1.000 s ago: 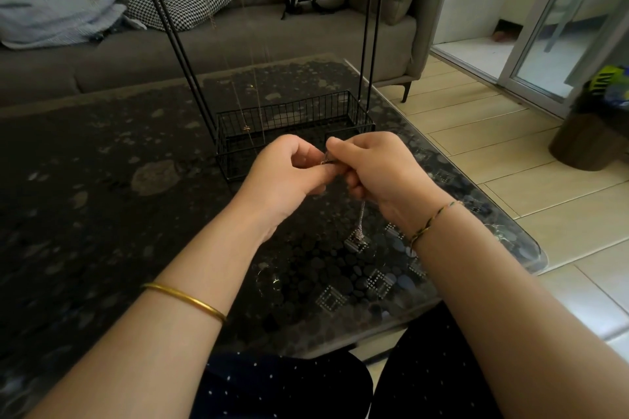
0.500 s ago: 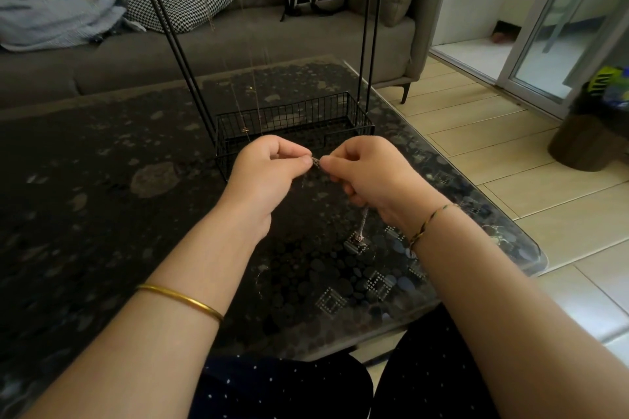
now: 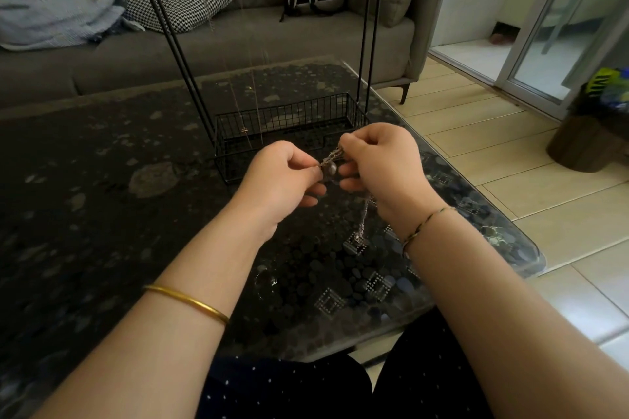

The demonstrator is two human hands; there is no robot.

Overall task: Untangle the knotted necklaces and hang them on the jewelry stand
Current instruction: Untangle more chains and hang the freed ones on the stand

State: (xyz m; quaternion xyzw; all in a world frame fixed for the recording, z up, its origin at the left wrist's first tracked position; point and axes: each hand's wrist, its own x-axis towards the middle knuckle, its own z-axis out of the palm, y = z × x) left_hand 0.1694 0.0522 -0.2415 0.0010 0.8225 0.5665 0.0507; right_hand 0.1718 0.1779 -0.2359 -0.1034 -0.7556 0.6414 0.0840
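Two hands: left hand (image 3: 282,177) and right hand (image 3: 381,163) meet above the glass table (image 3: 102,180), just in front of the jewelry stand (image 3: 369,27) and its wire basket (image 3: 289,119).
Left grip: thumb and forefinger pinch one end of the necklace (image 3: 330,163), the other fingers curled underneath.
Right grip: curled fingertips pinch the other side of the tangle, a shade higher, knuckles up.
Necklace position: a short stretch spans the two pinches, with a small bead or clasp showing mid-span. A tail (image 3: 364,218) drops below the right hand to a pendant (image 3: 357,241) low by the glass; contact cannot be told.
Handling: it looks light, limp and thin, likely to slide through fingers, and a hard yank could kink or snap it.
Where to hold: fingertips right beside the knot, teasing loops apart.
Stand status: fine chains (image 3: 253,95) hang down its left side toward the basket.
Progress: untangling in hand, this one not yet hung.
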